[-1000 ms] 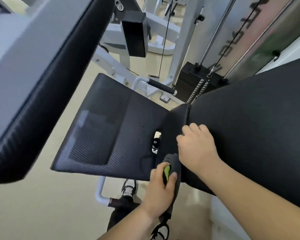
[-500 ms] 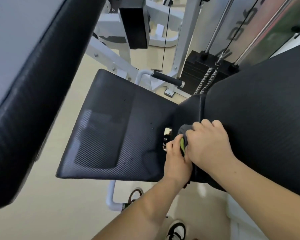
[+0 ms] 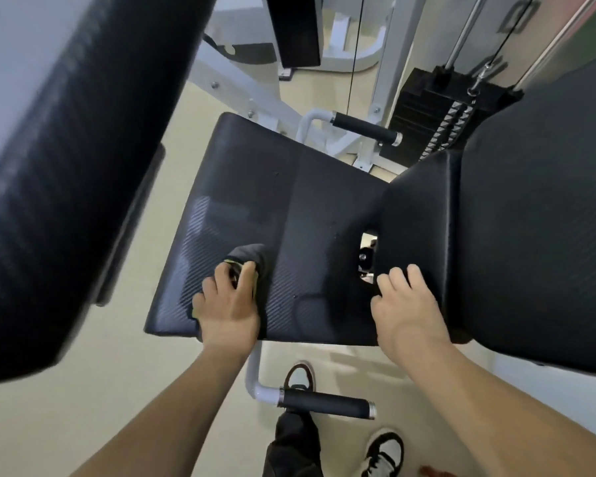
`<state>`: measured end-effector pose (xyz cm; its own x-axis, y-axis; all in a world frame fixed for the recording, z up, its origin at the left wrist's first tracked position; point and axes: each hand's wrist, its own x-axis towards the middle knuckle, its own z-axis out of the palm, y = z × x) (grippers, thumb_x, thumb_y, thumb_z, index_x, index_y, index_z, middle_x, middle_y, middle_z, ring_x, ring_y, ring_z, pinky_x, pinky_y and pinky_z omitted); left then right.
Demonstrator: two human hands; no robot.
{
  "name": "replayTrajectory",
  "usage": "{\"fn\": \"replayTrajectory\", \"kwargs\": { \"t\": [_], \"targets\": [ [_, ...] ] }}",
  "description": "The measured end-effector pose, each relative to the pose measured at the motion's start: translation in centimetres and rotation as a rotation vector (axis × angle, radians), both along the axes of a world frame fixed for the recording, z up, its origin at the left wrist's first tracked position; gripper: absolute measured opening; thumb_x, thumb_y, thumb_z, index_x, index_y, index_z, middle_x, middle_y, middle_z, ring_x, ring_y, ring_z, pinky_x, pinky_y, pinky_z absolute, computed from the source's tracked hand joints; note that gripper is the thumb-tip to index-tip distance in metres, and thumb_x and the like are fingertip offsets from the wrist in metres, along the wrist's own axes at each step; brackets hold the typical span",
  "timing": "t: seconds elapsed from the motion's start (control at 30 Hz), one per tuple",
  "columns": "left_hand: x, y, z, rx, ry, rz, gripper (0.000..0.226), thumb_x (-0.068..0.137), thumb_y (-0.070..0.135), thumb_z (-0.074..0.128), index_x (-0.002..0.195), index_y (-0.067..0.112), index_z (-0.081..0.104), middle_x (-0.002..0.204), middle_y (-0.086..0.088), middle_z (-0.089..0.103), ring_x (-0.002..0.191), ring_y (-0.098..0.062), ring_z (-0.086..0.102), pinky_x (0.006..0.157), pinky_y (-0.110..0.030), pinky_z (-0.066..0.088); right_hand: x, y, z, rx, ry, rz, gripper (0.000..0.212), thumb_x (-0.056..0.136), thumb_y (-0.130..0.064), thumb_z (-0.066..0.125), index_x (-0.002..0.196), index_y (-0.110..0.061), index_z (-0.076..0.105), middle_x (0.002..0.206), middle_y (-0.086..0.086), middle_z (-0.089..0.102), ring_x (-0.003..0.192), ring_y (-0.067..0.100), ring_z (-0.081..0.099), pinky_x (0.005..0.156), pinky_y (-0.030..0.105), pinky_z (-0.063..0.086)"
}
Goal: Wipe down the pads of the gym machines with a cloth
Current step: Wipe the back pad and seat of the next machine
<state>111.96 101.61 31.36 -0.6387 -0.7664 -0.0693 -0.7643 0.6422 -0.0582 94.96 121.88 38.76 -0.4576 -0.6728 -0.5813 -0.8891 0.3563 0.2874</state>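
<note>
You are pressing a dark cloth [image 3: 252,261] with a yellow-green patch onto the seat pad [image 3: 255,187] with your left hand [image 3: 228,304]. The cloth is bunched up, lying near the pad's front left corner; its long axis is running from under your palm away from you, towards the pad's far edge, and its rounded end is poking out past your fingertips. The seat pad itself is lying flat, its longer side stretching from left to right in front of you, the right end meeting the back pad [image 3: 530,218].

Your left arm is reaching straight forward from the bottom of the view, wrist over the pad's near edge, palm down. The fingers are spread and curled over the cloth, gripping a fold of it between them, so the hand is partly closed on the fabric.

Your right hand [image 3: 406,304] is resting palm down at the seam where the seat pad joins the back pad, just beside the gap [image 3: 367,256] showing metal hardware. Its fingers are bent at the knuckles, tips touching the upholstery, holding nothing.

A grip handle [image 3: 326,402] is sticking out below the seat's near edge, above your shoes [image 3: 384,449]. Another large pad [image 3: 66,166] is filling the left side, blurred. The weight stack [image 3: 430,115] is standing behind the seat.
</note>
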Motion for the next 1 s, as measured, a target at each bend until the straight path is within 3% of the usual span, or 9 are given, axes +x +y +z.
{"fn": "replayTrajectory", "kwargs": {
  "t": [0.13, 0.27, 0.37, 0.43, 0.5, 0.63, 0.73, 0.87, 1.0],
  "targets": [
    [-2.8, 5.4, -2.2, 0.040, -0.046, 0.016, 0.063, 0.090, 0.023, 0.058, 0.147, 0.039, 0.034, 0.143, -0.011, 0.036, 0.108, -0.033, 0.044, 0.087, -0.048, 0.038, 0.0, 0.8, -1.1, -0.053, 0.041, 0.113, 0.024, 0.095, -0.017, 0.044, 0.108, -0.014, 0.063, 0.120, 0.014, 0.046, 0.119, 0.040, 0.037, 0.117, 0.061, 0.017],
    [-3.5, 10.6, -4.1, 0.195, -0.060, -0.472, 0.071, 0.077, 0.016, 0.070, 0.142, 0.036, 0.047, 0.135, -0.014, 0.045, 0.097, -0.035, 0.050, 0.075, -0.047, 0.042, 0.0, 1.0, -1.6, -0.096, 0.059, 0.133, 0.027, 0.097, -0.019, 0.040, 0.109, -0.010, 0.064, 0.118, 0.014, 0.048, 0.116, 0.040, 0.040, 0.116, 0.061, 0.021],
    [-4.2, 6.3, -3.5, 0.223, -0.086, -0.731, 0.064, 0.084, 0.020, 0.067, 0.141, 0.039, 0.045, 0.132, -0.009, 0.049, 0.098, -0.035, 0.053, 0.075, -0.045, 0.046, 0.1, 1.1, -1.7, -0.120, 0.032, 0.107, 0.029, 0.095, -0.016, 0.039, 0.107, -0.011, 0.065, 0.117, 0.014, 0.049, 0.116, 0.039, 0.040, 0.115, 0.061, 0.020],
    [-3.7, 1.6, -2.2, 0.124, -0.014, -0.678, 0.052, 0.086, 0.027, 0.069, 0.134, 0.039, 0.056, 0.123, -0.007, 0.057, 0.091, -0.036, 0.056, 0.071, -0.043, 0.047, 0.3, 1.3, -1.9, -0.159, 0.006, 0.100, 0.035, 0.087, -0.010, 0.033, 0.098, -0.013, 0.066, 0.110, 0.012, 0.050, 0.110, 0.038, 0.041, 0.114, 0.060, 0.022],
    [-2.4, -2.3, -1.2, 0.026, 0.085, -0.441, 0.050, 0.084, 0.027, 0.073, 0.132, 0.036, 0.062, 0.121, -0.008, 0.060, 0.089, -0.037, 0.055, 0.070, -0.044, 0.045, 0.3, 1.3, -2.2, -0.165, 0.016, 0.101, 0.042, 0.080, -0.008, 0.026, 0.089, -0.014, 0.067, 0.103, 0.011, 0.051, 0.104, 0.037, 0.042, 0.112, 0.060, 0.025],
    [-1.7, 1.5, -1.4, 0.028, 0.077, -0.118, 0.055, 0.081, 0.022, 0.070, 0.133, 0.033, 0.057, 0.125, -0.011, 0.055, 0.092, -0.036, 0.052, 0.075, -0.044, 0.040, 0.4, 0.7, -1.6, -0.107, -0.001, 0.053, 0.017, 0.086, -0.015, 0.052, 0.087, -0.020, 0.068, 0.103, 0.007, 0.053, 0.105, 0.035, 0.044, 0.110, 0.054, 0.026],
    [-2.4, 8.7, -2.9, 0.213, 0.052, -0.251, 0.066, 0.076, 0.015, 0.070, 0.135, 0.038, 0.055, 0.122, -0.008, 0.053, 0.089, -0.033, 0.052, 0.071, -0.042, 0.039, -0.9, -0.9, -0.3, 0.007, 0.008, 0.081, 0.021, 0.091, -0.024, 0.056, 0.109, -0.027, 0.067, 0.115, 0.000, 0.058, 0.113, 0.028, 0.046, 0.102, 0.043, 0.029],
    [-4.3, 13.9, -4.5, 0.419, -0.148, -0.558, 0.072, 0.088, 0.013, 0.062, 0.147, 0.039, 0.029, 0.137, -0.008, 0.036, 0.110, -0.034, 0.044, 0.083, -0.046, 0.041, -3.4, -1.6, 0.6, -0.021, -0.012, 0.093, 0.025, 0.095, -0.024, 0.053, 0.116, -0.028, 0.065, 0.117, -0.005, 0.062, 0.117, 0.022, 0.049, 0.096, 0.036, 0.032],
    [-4.2, 10.5, -2.7, 0.311, -0.146, -0.643, 0.076, 0.085, 0.014, 0.067, 0.148, 0.036, 0.032, 0.128, -0.009, 0.042, 0.105, -0.032, 0.047, 0.077, -0.042, 0.044, -2.7, -0.7, 0.1, 0.024, 0.010, 0.149, 0.026, 0.097, -0.027, 0.047, 0.117, -0.025, 0.064, 0.118, -0.001, 0.054, 0.114, 0.025, 0.045, 0.095, 0.037, 0.031]
  ]
}}
